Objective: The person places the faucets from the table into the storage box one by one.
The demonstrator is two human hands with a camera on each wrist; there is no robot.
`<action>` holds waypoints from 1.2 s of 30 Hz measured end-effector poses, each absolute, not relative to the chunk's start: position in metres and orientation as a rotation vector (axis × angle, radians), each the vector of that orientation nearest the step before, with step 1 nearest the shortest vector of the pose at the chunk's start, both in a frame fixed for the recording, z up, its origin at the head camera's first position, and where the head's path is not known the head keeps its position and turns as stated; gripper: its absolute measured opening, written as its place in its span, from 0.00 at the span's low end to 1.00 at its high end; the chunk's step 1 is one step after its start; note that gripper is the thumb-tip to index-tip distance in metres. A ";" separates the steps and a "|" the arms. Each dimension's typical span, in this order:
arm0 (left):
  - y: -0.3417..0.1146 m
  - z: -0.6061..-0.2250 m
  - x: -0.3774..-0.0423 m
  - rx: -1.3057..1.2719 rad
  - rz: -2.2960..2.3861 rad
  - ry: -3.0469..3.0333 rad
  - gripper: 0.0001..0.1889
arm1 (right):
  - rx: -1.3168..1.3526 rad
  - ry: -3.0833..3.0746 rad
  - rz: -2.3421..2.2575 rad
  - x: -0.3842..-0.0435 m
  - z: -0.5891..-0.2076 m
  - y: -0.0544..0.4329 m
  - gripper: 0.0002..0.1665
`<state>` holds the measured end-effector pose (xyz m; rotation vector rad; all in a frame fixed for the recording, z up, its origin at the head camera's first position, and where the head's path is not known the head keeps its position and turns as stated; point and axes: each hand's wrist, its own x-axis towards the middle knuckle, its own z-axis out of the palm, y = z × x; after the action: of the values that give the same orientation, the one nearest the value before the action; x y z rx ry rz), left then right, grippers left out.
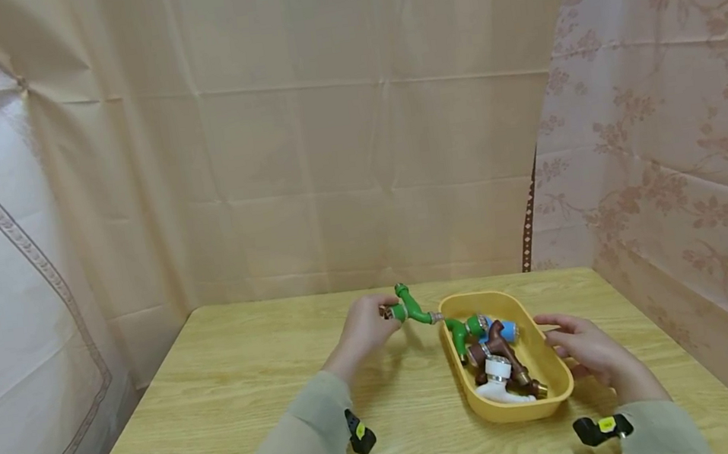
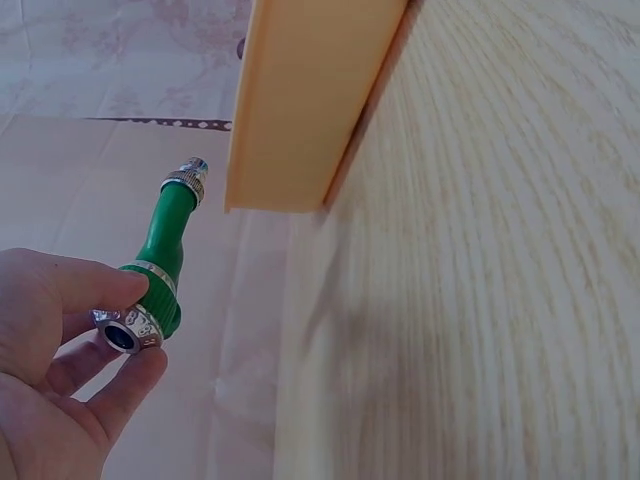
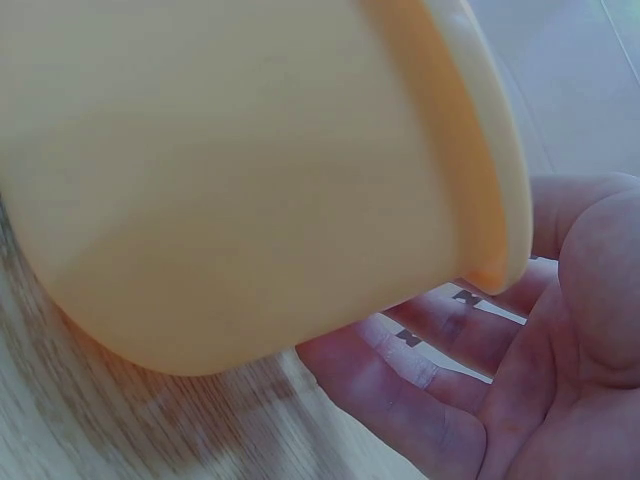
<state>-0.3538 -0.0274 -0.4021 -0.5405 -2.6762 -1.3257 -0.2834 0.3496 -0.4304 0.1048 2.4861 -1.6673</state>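
Observation:
My left hand point(image 1: 367, 324) pinches a green tap point(image 1: 414, 306) by its metal-trimmed handle end, above the table at the left of the yellow bin point(image 1: 531, 304). In the left wrist view the thumb and fingertips close round the tap point(image 2: 167, 235), whose threaded silver end points away from the hand. My right hand point(image 1: 590, 349) is at the bin's right side, fingers loosely bent along the outer wall below the rim. In the bin lie another green tap point(image 1: 459, 337), a blue piece point(image 1: 507, 331), brown taps point(image 1: 503, 350) and a white tap point(image 1: 496, 391), piled over one another.
The bin stands on a wood-grain table point(image 1: 242, 404), right of the middle. A beige curtain point(image 1: 336, 123) hangs behind the table's back edge, and a flowered curtain point(image 1: 691, 138) runs along the right. Black wrist cameras point(image 1: 361, 433) are strapped on both sleeves.

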 end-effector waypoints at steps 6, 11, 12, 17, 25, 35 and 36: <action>-0.028 -0.394 -0.352 -0.572 -1.311 -2.648 0.19 | 0.109 2.488 -1.666 -0.282 -0.428 0.349 0.36; -0.028 -0.387 -0.350 -0.583 -1.287 -2.618 0.19 | 0.108 2.491 -1.660 -0.282 -0.426 0.348 0.36; -0.027 -0.386 -0.350 -0.584 -1.287 -2.613 0.19 | 0.110 2.490 -1.661 -0.282 -0.426 0.348 0.36; -0.027 -0.380 -0.346 -0.575 -1.306 -2.606 0.19 | 0.107 2.484 -1.663 -0.282 -0.426 0.349 0.36; -0.026 -0.375 -0.343 -0.582 -1.308 -2.581 0.19 | 0.105 2.483 -1.662 -0.282 -0.427 0.348 0.36; -0.024 -0.373 -0.340 -0.591 -1.309 -2.574 0.18 | 0.105 2.484 -1.661 -0.283 -0.428 0.349 0.36; -0.024 -0.373 -0.340 -0.593 -1.309 -2.575 0.18 | 0.106 2.483 -1.660 -0.283 -0.428 0.349 0.36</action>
<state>-0.3397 -0.0238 -0.3735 -0.5932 -2.5747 -1.3087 -0.2827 0.3486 -0.4279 0.1057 2.4835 -1.6600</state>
